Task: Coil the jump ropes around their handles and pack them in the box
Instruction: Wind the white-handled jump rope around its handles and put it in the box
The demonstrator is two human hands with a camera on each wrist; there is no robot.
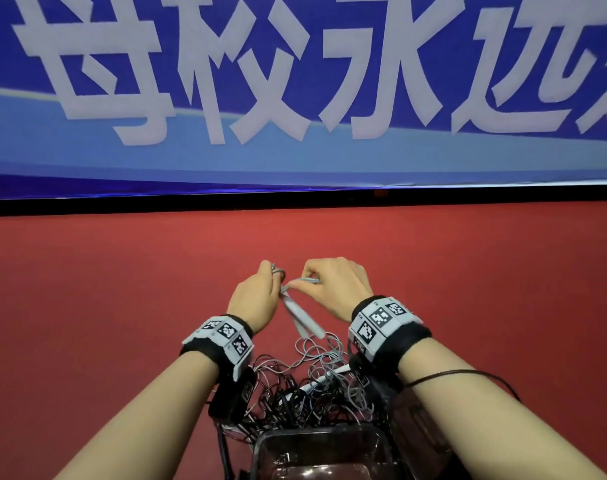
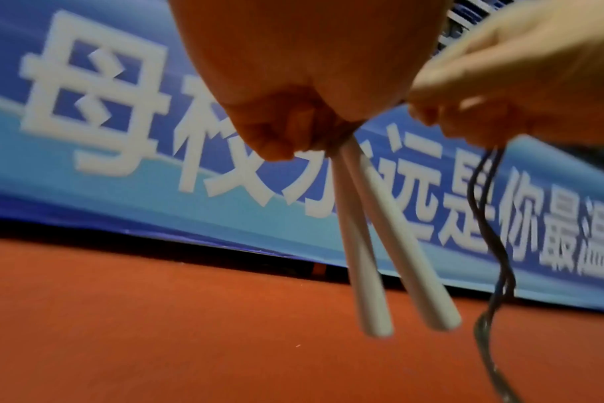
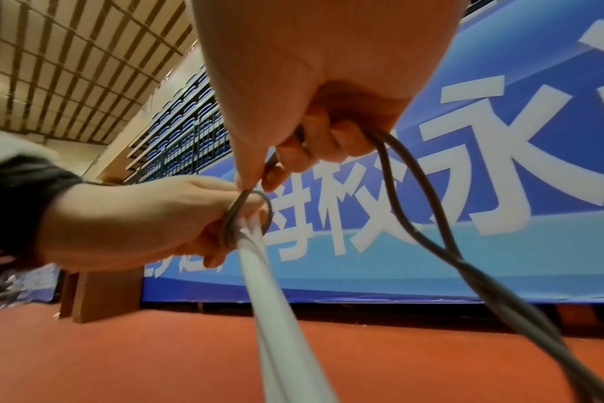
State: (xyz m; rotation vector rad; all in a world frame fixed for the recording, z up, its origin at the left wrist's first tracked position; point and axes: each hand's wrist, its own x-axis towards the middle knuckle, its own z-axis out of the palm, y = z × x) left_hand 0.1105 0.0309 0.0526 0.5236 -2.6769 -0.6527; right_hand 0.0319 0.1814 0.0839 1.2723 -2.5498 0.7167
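My left hand (image 1: 260,292) grips the tops of two white jump-rope handles (image 1: 304,318), which hang side by side below it (image 2: 380,240). A loop of grey rope (image 3: 248,215) lies around the handle tops by the left fingers. My right hand (image 1: 329,285) pinches the grey rope (image 3: 414,207) close to the left hand, and the rest of it trails down in two strands (image 2: 494,245). Below my wrists, a tangle of grey and black ropes (image 1: 309,386) sits on the red floor. A clear plastic box (image 1: 316,452) stands at the bottom of the head view.
A red floor (image 1: 122,289) stretches ahead to a blue banner (image 1: 295,81) with large white characters. A brown post (image 3: 87,294) stands at the banner's left end. Tiered blue seats (image 3: 187,136) rise behind it.
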